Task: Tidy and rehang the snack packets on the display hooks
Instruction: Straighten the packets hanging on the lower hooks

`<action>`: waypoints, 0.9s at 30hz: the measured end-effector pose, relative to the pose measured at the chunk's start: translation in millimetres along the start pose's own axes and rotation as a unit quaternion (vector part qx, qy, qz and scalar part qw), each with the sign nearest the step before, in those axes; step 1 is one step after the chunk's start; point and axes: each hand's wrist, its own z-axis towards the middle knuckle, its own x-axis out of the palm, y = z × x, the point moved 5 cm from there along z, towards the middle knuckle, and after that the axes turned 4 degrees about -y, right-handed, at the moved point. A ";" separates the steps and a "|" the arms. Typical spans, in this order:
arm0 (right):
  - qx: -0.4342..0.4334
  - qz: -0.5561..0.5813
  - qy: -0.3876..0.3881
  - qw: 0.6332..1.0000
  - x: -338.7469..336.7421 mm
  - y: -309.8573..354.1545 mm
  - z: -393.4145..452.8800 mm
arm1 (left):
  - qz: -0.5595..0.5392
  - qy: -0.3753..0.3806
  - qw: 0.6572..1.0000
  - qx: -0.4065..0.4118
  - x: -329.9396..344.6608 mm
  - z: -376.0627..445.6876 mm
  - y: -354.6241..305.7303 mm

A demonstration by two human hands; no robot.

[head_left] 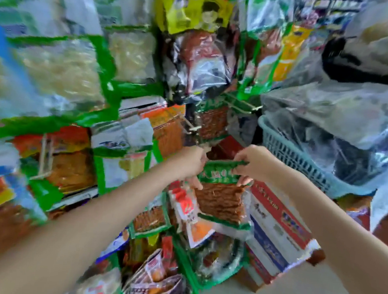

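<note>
Far left, green-edged packets of pale snacks point(60, 69) hang in a blurred row on the display. Moving right, the left hand point(192, 165) pinches the left edge of a green-topped packet of reddish-brown strips point(221, 191), held in front of the rack just below a bare display hook point(191, 128). The right hand point(251, 162) grips the packet's green header from above, fingers curled over it. Behind it stands a red, white and blue carton point(276, 227). Further right sits a teal plastic basket point(292, 156), seemingly holding clear bags.
</note>
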 end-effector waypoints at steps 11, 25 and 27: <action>-0.073 0.022 -0.262 0.962 -49.5 -96.8 85.1 | -0.067 -0.170 0.983 -0.010 4.8 157.3 -79.9; -0.131 0.115 -0.142 0.974 -43.5 -90.9 141.9 | 0.010 -0.265 0.960 -0.089 -12.4 191.6 -87.5; -0.123 0.112 -0.139 0.976 -38.6 -90.9 147.3 | 0.009 -0.279 0.954 -0.105 -13.5 192.1 -86.0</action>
